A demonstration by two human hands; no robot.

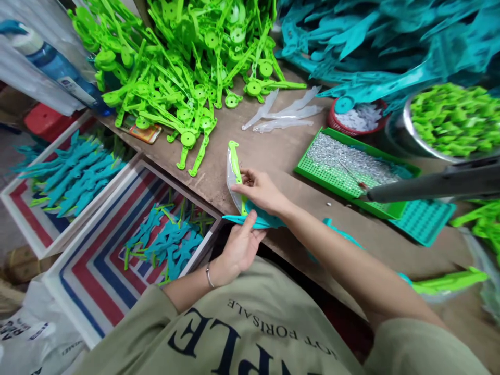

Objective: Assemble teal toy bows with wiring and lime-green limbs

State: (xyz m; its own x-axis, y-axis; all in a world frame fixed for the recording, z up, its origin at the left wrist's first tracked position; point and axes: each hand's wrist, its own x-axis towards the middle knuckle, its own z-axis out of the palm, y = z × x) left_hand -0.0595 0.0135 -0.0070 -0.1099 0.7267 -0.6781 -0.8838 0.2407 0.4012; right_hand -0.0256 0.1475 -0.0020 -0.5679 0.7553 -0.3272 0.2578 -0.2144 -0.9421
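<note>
The brown tabletop (273, 151) is matt and scuffed. On it lies a large heap of glossy lime-green parts (183, 67) (flat perforated arms ending in round discs), with a teal heap (375, 47) of blade-like mouldings at the far right. Below the tabletop edge stand 2 striped white boxes (89, 271) holding teal pieces. A green perforated tray (332, 174) carries small silvery metal bits; beside it sit a steel bowl (406, 130) of green pieces and 3 clear plastic blades (285, 112).

The held assembly sits at the near tabletop edge: a green handle (235, 161) with a clear curved blade (230, 179) rising from a teal piece (253, 221). The right hand (261, 190) is closed on the upper end, fingers pinching the blade and handle. The left hand (242, 245) grips the teal piece, thumb pressed against it.
</note>
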